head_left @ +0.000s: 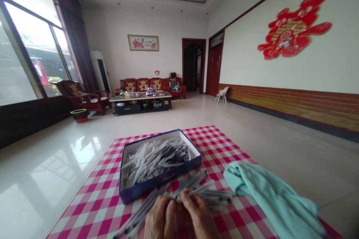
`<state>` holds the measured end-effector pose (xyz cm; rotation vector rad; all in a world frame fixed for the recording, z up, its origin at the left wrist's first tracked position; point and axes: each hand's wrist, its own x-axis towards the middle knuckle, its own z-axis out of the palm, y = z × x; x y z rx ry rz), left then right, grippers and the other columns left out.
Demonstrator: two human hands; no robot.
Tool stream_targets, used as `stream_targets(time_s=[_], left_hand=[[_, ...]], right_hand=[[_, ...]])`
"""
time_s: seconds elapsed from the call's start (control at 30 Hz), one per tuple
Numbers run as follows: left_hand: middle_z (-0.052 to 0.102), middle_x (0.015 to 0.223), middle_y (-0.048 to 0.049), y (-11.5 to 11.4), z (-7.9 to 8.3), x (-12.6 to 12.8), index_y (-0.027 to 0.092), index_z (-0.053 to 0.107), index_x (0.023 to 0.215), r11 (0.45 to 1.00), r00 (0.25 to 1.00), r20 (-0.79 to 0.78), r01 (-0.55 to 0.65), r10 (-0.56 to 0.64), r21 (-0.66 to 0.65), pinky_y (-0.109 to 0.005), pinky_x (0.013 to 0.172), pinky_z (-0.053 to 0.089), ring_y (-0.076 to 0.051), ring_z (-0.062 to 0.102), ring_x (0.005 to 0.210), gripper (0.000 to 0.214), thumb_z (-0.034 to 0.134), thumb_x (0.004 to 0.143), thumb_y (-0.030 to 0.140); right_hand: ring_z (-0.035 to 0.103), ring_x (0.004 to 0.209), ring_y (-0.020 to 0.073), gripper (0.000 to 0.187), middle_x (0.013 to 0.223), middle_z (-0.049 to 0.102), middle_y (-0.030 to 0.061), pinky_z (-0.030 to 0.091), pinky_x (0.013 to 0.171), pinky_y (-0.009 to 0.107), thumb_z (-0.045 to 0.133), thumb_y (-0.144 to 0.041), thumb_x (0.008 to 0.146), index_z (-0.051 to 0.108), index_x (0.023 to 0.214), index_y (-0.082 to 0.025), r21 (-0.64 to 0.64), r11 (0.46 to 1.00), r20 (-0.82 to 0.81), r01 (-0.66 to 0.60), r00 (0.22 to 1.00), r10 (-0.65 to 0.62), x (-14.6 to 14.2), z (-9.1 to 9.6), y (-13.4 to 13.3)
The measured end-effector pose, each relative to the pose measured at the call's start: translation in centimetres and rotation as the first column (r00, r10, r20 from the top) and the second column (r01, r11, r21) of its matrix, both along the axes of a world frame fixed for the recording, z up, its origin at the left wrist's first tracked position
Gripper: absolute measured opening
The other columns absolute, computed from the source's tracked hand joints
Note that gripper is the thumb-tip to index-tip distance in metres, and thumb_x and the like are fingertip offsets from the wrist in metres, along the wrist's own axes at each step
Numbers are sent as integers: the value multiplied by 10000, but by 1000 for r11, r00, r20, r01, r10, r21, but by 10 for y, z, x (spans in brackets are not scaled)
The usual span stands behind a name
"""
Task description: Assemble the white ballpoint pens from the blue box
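Both hands meet at the bottom middle over a red-and-white checked cloth (95,201). My left hand (158,218) and my right hand (198,216) are closed together on one clear pen (198,189) that points up to the right. Several more loose pens (215,196) lie on the cloth just past my right hand, and others (140,214) lie to the left of my left hand. Just beyond the hands stands a shallow blue box (161,181) filled with several clear pens with dark tips.
A light teal towel (269,198) lies crumpled on the cloth at the right. Glossy tiled floor surrounds the table. Far back stand a dark coffee table (141,101), a red sofa (151,84) and an armchair (81,97) by the window.
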<state>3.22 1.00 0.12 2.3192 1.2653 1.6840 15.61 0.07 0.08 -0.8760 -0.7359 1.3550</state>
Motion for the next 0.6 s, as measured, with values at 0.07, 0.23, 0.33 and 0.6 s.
stream_targets(time_s=[0.07,0.23,0.33,0.6], left_hand=[[607,674,-19,-2,1,0,210,578,843,995,998,56,32,-26,-98,-198,498,461,-125,589,559,282,376,941,381],[565,652,4,-1,-3,1,208,542,750,969,985,129,143,-119,-200,-202,558,456,-107,567,560,307,356,948,352],[533,595,19,0,-5,0,208,514,671,967,989,114,120,-96,-225,-195,521,431,-99,547,512,337,378,942,357],[616,691,-19,-5,1,2,218,589,854,971,985,162,100,-66,-216,-211,528,461,-135,597,587,280,404,919,418]], right_hand=[[624,627,185,310,665,686,13,468,638,302,721,-457,711,645,825,-179,-20,1000,5,-5,1000,5,0,2,0],[627,616,205,376,636,684,26,465,604,303,748,-498,649,652,796,-165,-41,998,80,38,996,-34,0,9,-3],[619,594,205,405,609,676,24,464,599,310,752,-508,633,647,820,-164,-27,999,82,28,996,-25,-1,10,-4],[630,660,221,406,660,685,27,474,638,317,760,-517,614,655,795,-170,-45,998,85,36,996,-33,0,15,-4]])
